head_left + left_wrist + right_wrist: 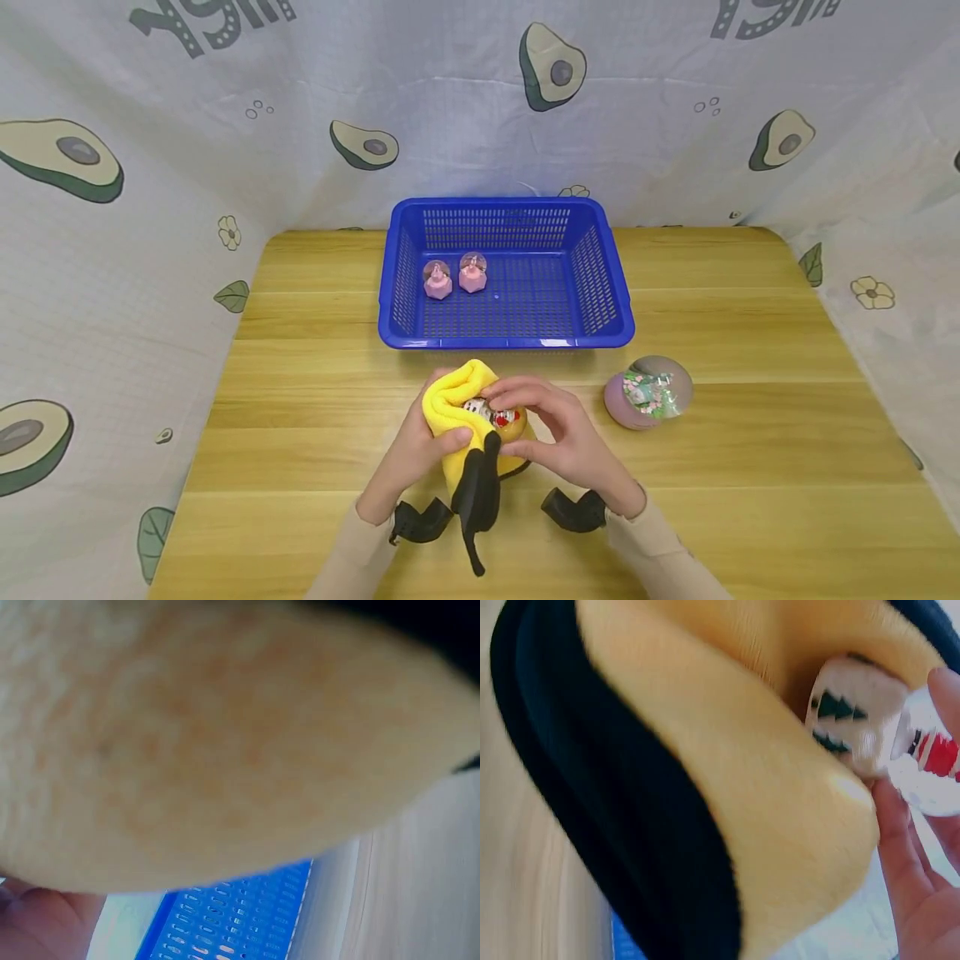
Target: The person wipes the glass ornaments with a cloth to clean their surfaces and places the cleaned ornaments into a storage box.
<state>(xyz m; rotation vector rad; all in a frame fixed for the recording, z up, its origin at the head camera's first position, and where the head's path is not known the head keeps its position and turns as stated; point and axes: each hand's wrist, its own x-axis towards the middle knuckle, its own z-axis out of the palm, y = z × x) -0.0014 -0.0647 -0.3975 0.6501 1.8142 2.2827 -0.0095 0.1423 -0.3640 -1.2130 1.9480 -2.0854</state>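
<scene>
A yellow cloth [453, 400] with black edging is bunched up in front of the basket, and my left hand [416, 442] grips its left side. Inside its folds sits a small snow globe [507, 419]. My right hand [561, 427] holds that globe between thumb and fingers. In the right wrist view the globe's white base [859, 720] shows dark green trees, and a red-and-white figure is inside the clear ball. Part of the base is tucked behind the cloth. Skin fills most of the left wrist view and hides the left hand's work.
Behind the hands stands a blue plastic basket [506, 342] with two small pink snow globes [437, 281] at its left. A larger snow globe with a purple base [628, 407] lies tilted on the wooden table [750, 433], right of my right hand. An avocado-print sheet hangs around.
</scene>
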